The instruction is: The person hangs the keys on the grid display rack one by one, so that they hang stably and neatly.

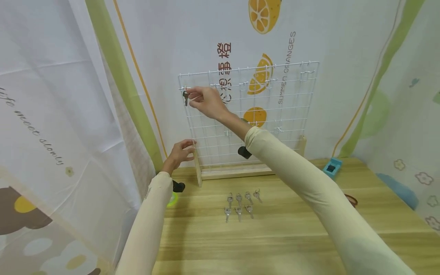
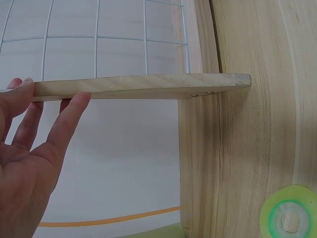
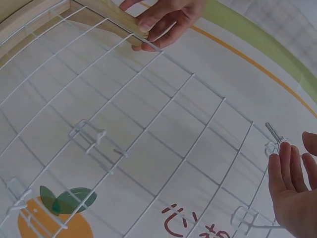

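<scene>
From the head camera, the right hand (image 1: 206, 101) is raised to the upper left corner of the white wire grid (image 1: 275, 114), which stands upright in a wooden base at the back of the table (image 1: 275, 236). A dark-headed key (image 1: 186, 97) hangs at that corner, just left of the fingertips; the thumb and forefinger reach to its top, though whether they pinch it cannot be told here. The left hand (image 1: 180, 152) is low at the grid's left wooden post (image 1: 197, 168), fingers curled round its edge. Seven loose keys (image 1: 240, 204) lie in two rows on the table in front of the grid, well apart from both hands.

From the left wrist camera, the post (image 2: 143, 87) runs across the frame, and the left hand's (image 2: 29, 148) fingers (image 2: 69, 119) and thumb close on it from either side.

From the right wrist camera, the key (image 3: 274, 135) sits at a hook on the wire, its blade pointing away. The right hand's (image 3: 292, 188) fingers (image 3: 282, 163) are straight and relaxed, their tips just beside the key's head; contact cannot be told. The left hand (image 3: 163, 20) grips the post at the top of the frame.
</scene>
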A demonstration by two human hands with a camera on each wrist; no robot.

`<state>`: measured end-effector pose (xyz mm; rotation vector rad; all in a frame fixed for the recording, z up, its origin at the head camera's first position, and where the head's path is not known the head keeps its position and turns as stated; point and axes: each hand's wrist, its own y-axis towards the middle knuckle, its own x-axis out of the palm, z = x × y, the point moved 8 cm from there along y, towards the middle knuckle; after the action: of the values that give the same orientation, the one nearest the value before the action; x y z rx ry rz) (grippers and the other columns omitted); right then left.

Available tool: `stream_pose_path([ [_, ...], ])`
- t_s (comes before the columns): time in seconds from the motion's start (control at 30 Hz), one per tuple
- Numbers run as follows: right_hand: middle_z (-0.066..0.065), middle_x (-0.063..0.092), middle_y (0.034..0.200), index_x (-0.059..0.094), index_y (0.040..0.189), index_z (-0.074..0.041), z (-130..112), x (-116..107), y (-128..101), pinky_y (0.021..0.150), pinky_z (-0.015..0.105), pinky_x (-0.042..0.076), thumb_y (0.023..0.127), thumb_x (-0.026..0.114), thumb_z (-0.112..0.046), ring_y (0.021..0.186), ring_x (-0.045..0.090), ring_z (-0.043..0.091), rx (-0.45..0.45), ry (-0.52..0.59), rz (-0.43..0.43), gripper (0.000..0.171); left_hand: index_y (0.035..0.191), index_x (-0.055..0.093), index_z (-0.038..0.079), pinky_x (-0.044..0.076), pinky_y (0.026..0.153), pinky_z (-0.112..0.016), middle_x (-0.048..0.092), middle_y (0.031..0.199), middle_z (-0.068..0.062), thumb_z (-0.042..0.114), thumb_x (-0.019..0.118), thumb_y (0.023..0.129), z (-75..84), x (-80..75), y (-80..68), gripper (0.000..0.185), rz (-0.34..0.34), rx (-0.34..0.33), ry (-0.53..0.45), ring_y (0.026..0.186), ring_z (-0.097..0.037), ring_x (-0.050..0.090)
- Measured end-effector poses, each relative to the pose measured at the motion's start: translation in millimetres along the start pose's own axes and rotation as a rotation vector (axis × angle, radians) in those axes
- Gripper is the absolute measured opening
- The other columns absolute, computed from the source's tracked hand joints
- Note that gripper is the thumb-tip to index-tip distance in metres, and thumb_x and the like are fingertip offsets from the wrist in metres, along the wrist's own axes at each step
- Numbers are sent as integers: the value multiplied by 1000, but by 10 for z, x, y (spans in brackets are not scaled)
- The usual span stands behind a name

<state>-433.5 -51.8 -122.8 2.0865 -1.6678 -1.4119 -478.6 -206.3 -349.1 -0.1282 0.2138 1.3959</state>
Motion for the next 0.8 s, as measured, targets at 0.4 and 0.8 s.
stream_pose_path([
  [0.4,14,74,120,70,132,-3,36,-103,-394,92,24,59,96,76,-7,106,73,21,-72,15,-83,36,151,49,-1,54,104,-50,34,165,-19,3,54,109,0,-21,58,43,-18,18,6,147,-37,41],
  [0.8,11,74,123,70,130,-2,192,-160,-846,95,26,59,96,77,-7,108,73,21,-72,7,-144,36,159,39,1,54,104,-49,30,167,-21,2,53,108,-20,-8,36,53,-24,2,-23,146,-40,41],
])
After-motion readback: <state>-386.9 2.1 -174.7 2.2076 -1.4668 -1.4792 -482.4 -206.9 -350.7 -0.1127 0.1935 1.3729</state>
